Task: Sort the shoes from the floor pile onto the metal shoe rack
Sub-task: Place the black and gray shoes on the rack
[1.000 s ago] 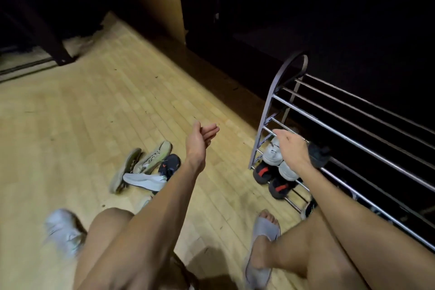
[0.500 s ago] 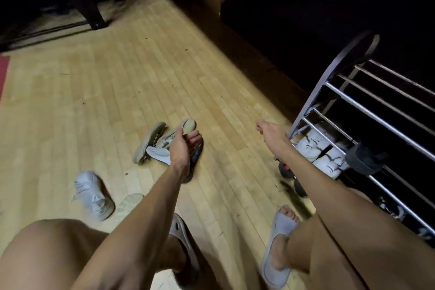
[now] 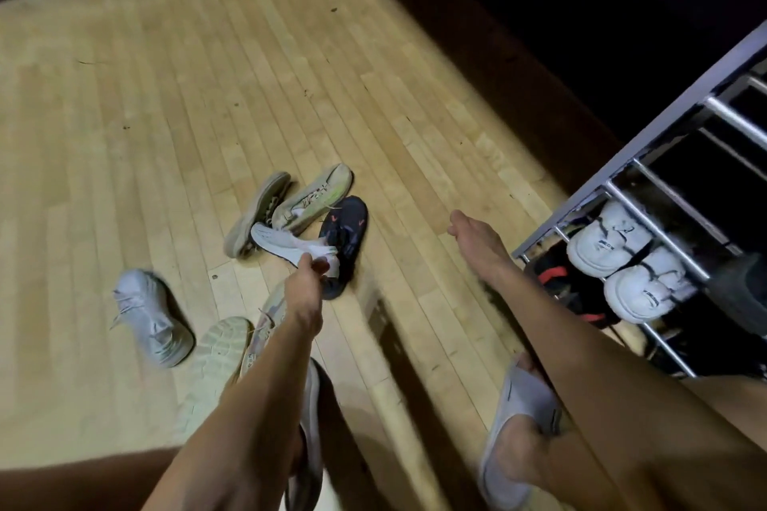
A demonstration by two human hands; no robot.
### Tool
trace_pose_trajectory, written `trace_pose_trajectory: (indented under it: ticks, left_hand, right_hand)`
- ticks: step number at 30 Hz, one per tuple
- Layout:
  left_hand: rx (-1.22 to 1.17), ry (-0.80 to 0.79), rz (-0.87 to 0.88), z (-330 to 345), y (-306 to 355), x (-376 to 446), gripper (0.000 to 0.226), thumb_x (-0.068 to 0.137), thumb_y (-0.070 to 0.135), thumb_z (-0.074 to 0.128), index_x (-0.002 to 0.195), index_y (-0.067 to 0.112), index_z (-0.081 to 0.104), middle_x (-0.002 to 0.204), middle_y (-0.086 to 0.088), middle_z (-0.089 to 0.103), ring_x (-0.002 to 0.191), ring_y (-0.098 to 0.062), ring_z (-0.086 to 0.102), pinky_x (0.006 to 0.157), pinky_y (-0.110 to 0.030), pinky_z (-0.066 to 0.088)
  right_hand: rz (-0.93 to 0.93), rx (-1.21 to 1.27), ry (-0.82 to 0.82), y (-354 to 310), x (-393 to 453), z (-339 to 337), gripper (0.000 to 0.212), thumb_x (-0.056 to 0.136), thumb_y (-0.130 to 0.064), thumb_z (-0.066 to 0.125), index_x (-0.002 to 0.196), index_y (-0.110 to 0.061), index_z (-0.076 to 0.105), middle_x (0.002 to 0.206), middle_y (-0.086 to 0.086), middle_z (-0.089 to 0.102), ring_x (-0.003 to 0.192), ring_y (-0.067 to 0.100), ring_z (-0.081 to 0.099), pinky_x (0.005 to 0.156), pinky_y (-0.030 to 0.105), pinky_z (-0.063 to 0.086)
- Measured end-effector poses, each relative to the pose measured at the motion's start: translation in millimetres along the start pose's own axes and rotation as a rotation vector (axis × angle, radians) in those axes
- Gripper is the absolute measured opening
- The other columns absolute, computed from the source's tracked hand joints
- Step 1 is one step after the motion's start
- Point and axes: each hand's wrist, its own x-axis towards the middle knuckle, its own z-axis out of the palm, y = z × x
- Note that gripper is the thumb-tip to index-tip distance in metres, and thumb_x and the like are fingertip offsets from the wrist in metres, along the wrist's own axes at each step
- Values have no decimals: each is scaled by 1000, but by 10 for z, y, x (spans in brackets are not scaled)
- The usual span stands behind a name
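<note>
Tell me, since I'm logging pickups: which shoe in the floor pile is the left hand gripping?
The white shoe, pinched at its heel end by the left hand; the black shoe and two pale green sneakers lie untouched.

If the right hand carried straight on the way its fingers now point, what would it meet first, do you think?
Probably the black shoe: the right hand, held open above the wooden floor, points leftward towards the pile. Its height is unclear, so it may pass above.

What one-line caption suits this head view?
Left hand grips a white shoe from the floor pile; right hand hangs open beside the metal rack.
</note>
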Motion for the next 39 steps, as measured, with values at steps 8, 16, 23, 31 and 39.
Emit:
trace_pose_trajectory:
  ticks: [8, 16, 23, 31, 39]
  left_hand:
    - [134, 88, -110, -8, -447, 541, 27, 80, 39, 46, 82, 16, 59, 93, -7, 59, 84, -21, 48, 73, -37, 35]
    - [289, 230, -108, 1, -748, 989, 10, 88, 2, 46, 95, 6, 51, 79, -4, 49, 69, -17, 46, 67, -28, 40]
    - [406, 259, -73, 144, -1081, 1101, 60, 72, 18, 74, 126, 6, 50, 119, -12, 62, 108, -30, 60, 93, -42, 51]
    - [623, 218, 92, 288, -1076, 1372, 101, 56, 45, 88, 138, 9, 40, 137, -10, 52, 130, -34, 46, 110, -47, 38]
    - [810, 178, 124, 192, -1092, 1435, 99, 66, 42, 85, 142, 4, 35, 142, -18, 41, 132, -38, 38, 111, -50, 32]
  right_hand:
    - [123, 44, -41, 239, 510, 259, 67, 93, -57, 28, 115, -5, 62, 126, 12, 62, 111, 29, 57, 102, 46, 43]
    - [255, 22, -74, 605, 811, 659, 71, 78, -65, 27, 111, -13, 62, 120, 5, 65, 109, 27, 59, 101, 52, 44]
    - [273, -17, -72, 787, 972, 831, 85, 73, -71, 16, 121, -18, 62, 127, 4, 64, 114, 27, 57, 106, 50, 40]
    - [204, -87, -72, 987, 1122, 844, 81, 80, -69, 12, 126, -17, 55, 131, 5, 60, 116, 28, 56, 105, 51, 41]
    - [142, -137, -91, 1091, 1148, 838, 82, 82, -70, 10, 122, -13, 54, 129, 11, 61, 118, 33, 57, 104, 52, 43]
